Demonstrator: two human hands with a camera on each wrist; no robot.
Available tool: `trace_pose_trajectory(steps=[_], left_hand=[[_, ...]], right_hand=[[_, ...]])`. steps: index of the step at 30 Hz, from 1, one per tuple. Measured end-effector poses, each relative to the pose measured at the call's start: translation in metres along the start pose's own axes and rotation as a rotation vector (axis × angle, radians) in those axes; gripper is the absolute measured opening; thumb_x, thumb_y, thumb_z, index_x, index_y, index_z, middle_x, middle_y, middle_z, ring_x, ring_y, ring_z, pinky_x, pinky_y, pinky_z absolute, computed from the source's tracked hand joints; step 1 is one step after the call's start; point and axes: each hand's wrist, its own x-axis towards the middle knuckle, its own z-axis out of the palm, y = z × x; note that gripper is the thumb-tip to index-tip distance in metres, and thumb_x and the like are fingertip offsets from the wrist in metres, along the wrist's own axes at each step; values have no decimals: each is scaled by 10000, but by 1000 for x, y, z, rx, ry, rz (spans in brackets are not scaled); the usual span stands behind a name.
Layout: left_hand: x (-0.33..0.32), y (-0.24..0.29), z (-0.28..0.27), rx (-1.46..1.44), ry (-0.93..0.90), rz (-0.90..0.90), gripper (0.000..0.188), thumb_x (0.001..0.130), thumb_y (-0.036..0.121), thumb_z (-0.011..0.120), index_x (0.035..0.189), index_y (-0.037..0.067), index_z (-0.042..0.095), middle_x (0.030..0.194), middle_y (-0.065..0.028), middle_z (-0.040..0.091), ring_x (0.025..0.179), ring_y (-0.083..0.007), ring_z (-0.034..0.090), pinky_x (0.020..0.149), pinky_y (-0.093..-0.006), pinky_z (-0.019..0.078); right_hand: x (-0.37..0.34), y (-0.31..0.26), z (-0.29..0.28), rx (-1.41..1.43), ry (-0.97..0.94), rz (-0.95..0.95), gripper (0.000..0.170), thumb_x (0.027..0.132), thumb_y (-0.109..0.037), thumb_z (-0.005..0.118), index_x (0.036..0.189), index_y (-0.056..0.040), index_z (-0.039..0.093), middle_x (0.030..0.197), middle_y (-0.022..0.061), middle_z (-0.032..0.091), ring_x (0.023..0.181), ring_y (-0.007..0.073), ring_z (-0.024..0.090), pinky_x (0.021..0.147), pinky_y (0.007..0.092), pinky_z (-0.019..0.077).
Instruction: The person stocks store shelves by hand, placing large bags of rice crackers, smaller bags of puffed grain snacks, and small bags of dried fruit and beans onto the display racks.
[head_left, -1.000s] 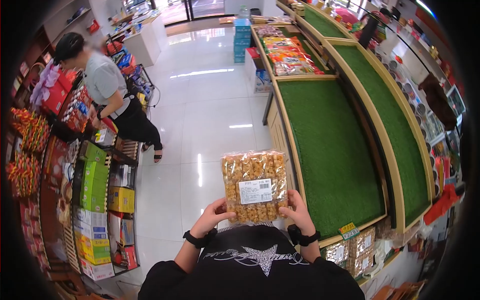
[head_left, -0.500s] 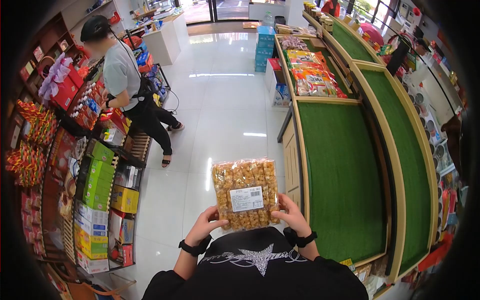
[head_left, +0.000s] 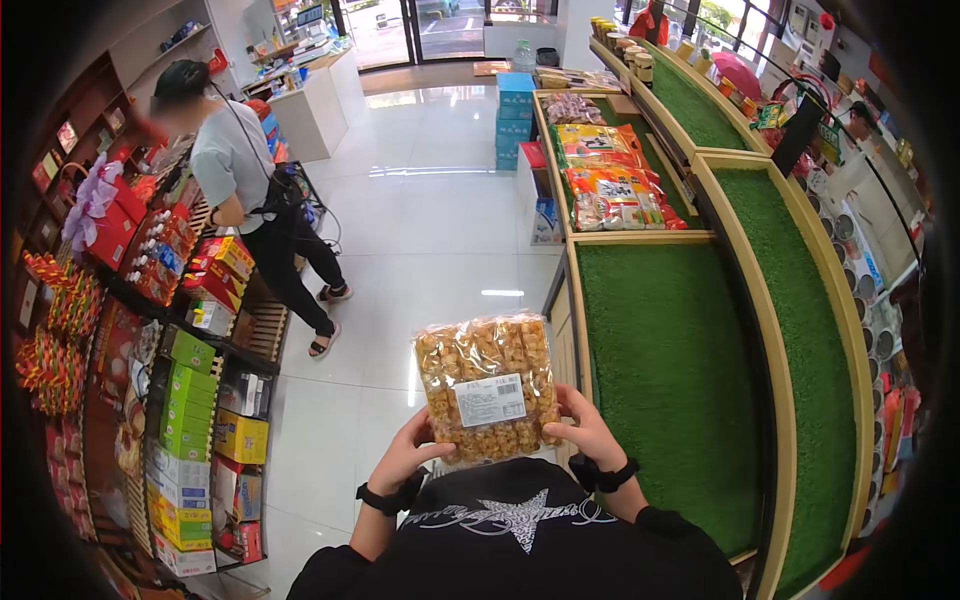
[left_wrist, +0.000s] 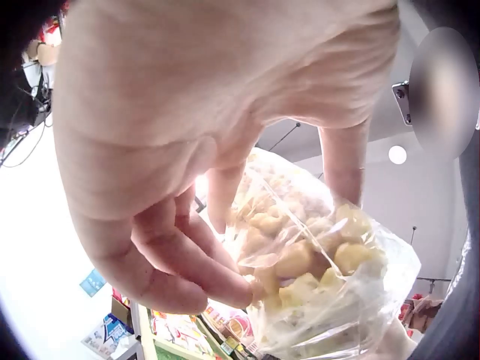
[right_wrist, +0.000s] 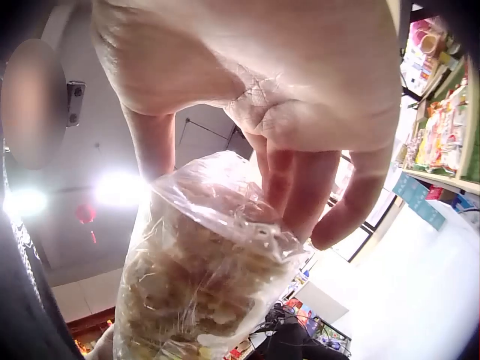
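A clear plastic pack of golden-brown puffed snack pieces (head_left: pixel 480 350), with a white printed label (head_left: pixel 491 400) facing up, is held in front of the person's body above the floor. The left hand (head_left: pixel 408 452) grips its lower left corner, thumb on the top face. At the lower right corner the right hand (head_left: pixel 587 434) grips it the same way. In the left wrist view the fingers (left_wrist: pixel 165 255) curl behind the wrapped pack (left_wrist: pixel 315 277). The right wrist view has the crinkled wrapper (right_wrist: pixel 210 247) between thumb and fingers.
On the right runs a wooden display stand with green turf (head_left: pixel 670 370); colourful snack bags (head_left: pixel 615 180) lie in its far section. Left are shelves with stacked boxes (head_left: pixel 185 430), where another person (head_left: pixel 240 180) stands. Blue cartons (head_left: pixel 514 120) are stacked on the tiled floor (head_left: pixel 420 290) ahead.
The view has shifted along the display stand, and the price tag and packs at its near end have left the frame. Both hands keep hold of the snack pack. The other person has changed stance.
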Motion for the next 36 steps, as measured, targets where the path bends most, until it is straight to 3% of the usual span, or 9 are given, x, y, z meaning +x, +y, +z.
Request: trace_pose_trajectory(steps=[8,10,18,19,26,28,34,35,36], left_hand=[[59,9,1,38,-106,-105,648,708,91,657,1264,24,333,936,-6,514,815,-88,482,740,-225,401],[78,7,-7,175,-177,-131,597,714,90,645,1227,-7,357,1058,-54,521,910,-105,500,784,-243,400],[166,27,-46,189,-373,-131,691,727,138,646,1275,-5,252,1130,-103,479,1011,-163,470,874,-290,359],[179,34,-52,182,-361,-73,671,744,187,639,1287,35,275,931,-54,526,867,-112,491,788,-250,385],[247,91,-112,163,-365,-53,655,755,153,624,1300,55,276,867,-29,514,805,-98,491,752,-238,395],[256,97,-128,204,-344,-76,661,748,133,628,1304,56,278,832,-9,504,781,-91,485,740,-229,395],[270,87,-165,139,-279,-106,658,742,119,632,1302,58,292,831,-2,508,770,-80,483,737,-226,394],[270,87,-167,139,-265,-82,548,764,110,597,1244,29,345,932,-13,536,818,-89,502,731,-232,398],[273,91,-169,143,-266,-83,548,764,110,597,1244,29,345,932,-13,536,818,-89,502,731,-232,398]], right_hand=[[6,25,-28,226,159,127,628,730,-123,632,1247,38,314,1118,76,469,920,134,484,805,265,393],[11,30,-34,237,203,131,617,730,-111,627,1245,39,320,1112,73,474,924,131,485,796,265,399],[74,23,-42,246,351,59,580,707,-62,608,1224,29,362,1022,49,483,851,118,483,769,243,401],[85,18,-40,219,373,67,583,707,-65,608,1225,29,359,1017,51,481,857,121,481,767,244,401],[170,-4,-19,226,404,22,634,710,-90,614,1255,31,314,1054,77,484,879,137,482,783,271,400],[190,-3,-17,117,377,25,649,712,-94,616,1265,32,301,1072,85,492,890,146,484,786,276,402],[229,-8,-5,140,322,69,649,721,-89,607,1277,17,288,1094,93,482,910,158,491,796,277,402],[235,-3,-6,151,302,77,645,728,-93,603,1279,14,285,1096,96,478,923,163,491,803,280,401],[241,-1,-7,161,283,87,640,736,-96,600,1281,11,282,1099,98,474,935,168,491,810,282,400]])
